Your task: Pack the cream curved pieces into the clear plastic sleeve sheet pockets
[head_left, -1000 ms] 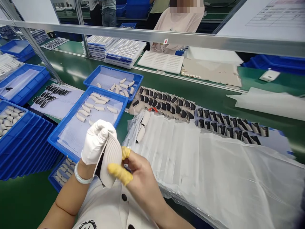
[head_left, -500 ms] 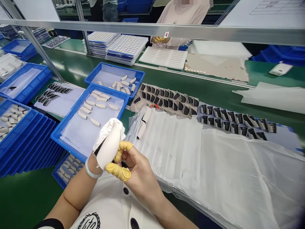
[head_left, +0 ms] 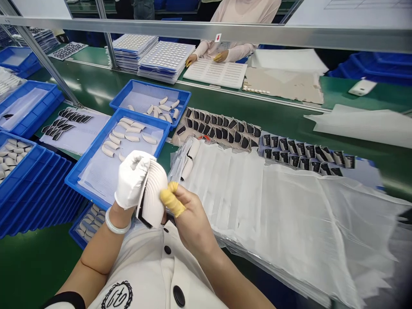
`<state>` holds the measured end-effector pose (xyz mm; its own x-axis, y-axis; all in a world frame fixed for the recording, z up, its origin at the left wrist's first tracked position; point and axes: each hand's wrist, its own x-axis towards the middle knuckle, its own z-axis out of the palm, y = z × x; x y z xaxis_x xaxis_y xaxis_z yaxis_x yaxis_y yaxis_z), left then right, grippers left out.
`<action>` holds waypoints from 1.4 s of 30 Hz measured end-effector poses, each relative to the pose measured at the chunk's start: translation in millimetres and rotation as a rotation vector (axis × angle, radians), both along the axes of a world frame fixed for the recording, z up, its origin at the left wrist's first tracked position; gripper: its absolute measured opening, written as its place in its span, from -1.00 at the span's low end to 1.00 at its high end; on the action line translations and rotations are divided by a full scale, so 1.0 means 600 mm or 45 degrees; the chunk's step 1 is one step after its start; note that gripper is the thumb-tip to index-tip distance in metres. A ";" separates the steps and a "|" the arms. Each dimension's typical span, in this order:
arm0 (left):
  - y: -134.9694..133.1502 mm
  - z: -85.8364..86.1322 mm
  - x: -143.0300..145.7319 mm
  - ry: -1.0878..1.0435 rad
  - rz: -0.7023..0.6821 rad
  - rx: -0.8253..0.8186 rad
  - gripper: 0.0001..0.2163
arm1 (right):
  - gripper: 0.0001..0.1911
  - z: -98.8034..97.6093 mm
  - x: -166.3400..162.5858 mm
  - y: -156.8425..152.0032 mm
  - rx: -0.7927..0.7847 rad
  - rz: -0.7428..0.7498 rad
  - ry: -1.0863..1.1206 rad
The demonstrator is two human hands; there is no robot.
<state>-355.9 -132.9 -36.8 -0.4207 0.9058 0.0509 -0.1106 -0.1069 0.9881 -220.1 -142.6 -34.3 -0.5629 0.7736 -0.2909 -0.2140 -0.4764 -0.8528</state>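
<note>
A curved, ribbed cream-white piece (head_left: 156,193) with a black edge is held up in front of my body; its exact kind I cannot tell. My left hand (head_left: 131,179), in a white glove, pinches its upper left edge. On its right side, my right hand (head_left: 188,210) grips it with yellow finger cots on thumb and finger; some fingers are hidden behind. Just beyond my left hand lies a blue tray (head_left: 75,174) with several smaller curved white pieces (head_left: 111,145) on a white liner. Two similar white pieces (head_left: 189,161) lie right of the tray on clear plastic.
Translucent sheets (head_left: 238,193) cover the bench to my right. Behind them are rows of black curved parts (head_left: 222,128). Another blue tray (head_left: 117,101) stands farther back, and stacked blue trays (head_left: 41,189) rise at left. A metal rail (head_left: 180,29) crosses ahead; a co-worker (head_left: 238,21) is behind it.
The ribbed piece has turned, so my gloved left hand now shows on its upper left edge. My right thumb has moved up onto its face. The co-worker's hands have spread apart.
</note>
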 end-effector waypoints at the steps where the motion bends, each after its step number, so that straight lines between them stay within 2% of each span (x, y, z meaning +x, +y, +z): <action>1: 0.001 0.003 0.000 -0.042 0.007 0.028 -0.73 | -0.53 -0.002 -0.001 0.001 -0.011 -0.010 0.025; 4: 0.000 0.006 -0.003 -0.104 0.017 0.083 -0.82 | -0.50 -0.006 -0.002 0.003 -0.059 -0.031 0.090; 7: -0.003 0.008 -0.010 0.033 0.004 0.110 -0.91 | -0.53 -0.007 0.000 0.004 -0.120 -0.070 0.123; 11: -0.003 0.024 -0.026 0.428 -0.036 0.166 -0.97 | -0.65 -0.010 0.008 0.005 -0.067 -0.066 0.051; 16: -0.001 0.053 -0.037 1.036 -0.153 0.204 -0.97 | -0.41 -0.010 0.009 0.008 -0.060 0.134 0.046; 19: 0.001 0.060 -0.033 1.188 -0.159 0.207 -0.94 | -0.39 -0.010 0.006 0.011 -0.071 0.184 0.100; 21: 0.000 0.058 -0.030 1.059 -0.118 0.154 -0.92 | -0.45 -0.012 0.005 0.013 -0.074 0.192 0.160; 23: -0.003 0.053 -0.029 0.776 -0.164 0.069 -0.85 | -0.48 -0.015 0.008 0.015 -0.084 0.176 0.207; 25: -0.010 0.047 -0.030 0.526 -0.311 -0.016 -0.61 | -0.46 -0.017 0.011 0.017 -0.098 0.129 0.211; 27: -0.017 0.043 -0.029 0.425 -0.449 -0.114 -0.35 | -0.45 -0.017 0.015 0.018 -0.104 0.076 0.190; 28: -0.020 0.042 -0.028 0.414 -0.459 -0.156 -0.31 | -0.45 -0.016 0.015 0.018 -0.097 0.063 0.187; 30: -0.023 0.042 -0.024 0.428 -0.368 -0.181 -0.48 | -0.46 -0.014 0.016 0.017 -0.071 0.061 0.199; 32: -0.023 0.043 -0.020 0.454 -0.238 -0.118 -0.76 | -0.47 -0.011 0.016 0.015 -0.046 0.089 0.211; 34: -0.020 0.044 -0.017 0.448 -0.145 -0.061 -0.92 | -0.48 -0.008 0.017 0.013 -0.027 0.119 0.204; 38: -0.018 0.043 -0.017 0.215 -0.117 -0.165 -0.84 | -0.45 -0.005 0.019 0.012 -0.027 0.136 0.173; 42: -0.021 0.043 -0.021 0.002 -0.237 -0.285 -0.74 | -0.49 -0.008 0.022 0.015 -0.124 0.205 0.235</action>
<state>-368.5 -145.8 -10.7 -0.2465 0.9561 -0.1587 -0.1065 0.1360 0.9850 -206.7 -133.7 -39.0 -0.7270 0.6431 -0.2406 -0.2766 -0.5950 -0.7547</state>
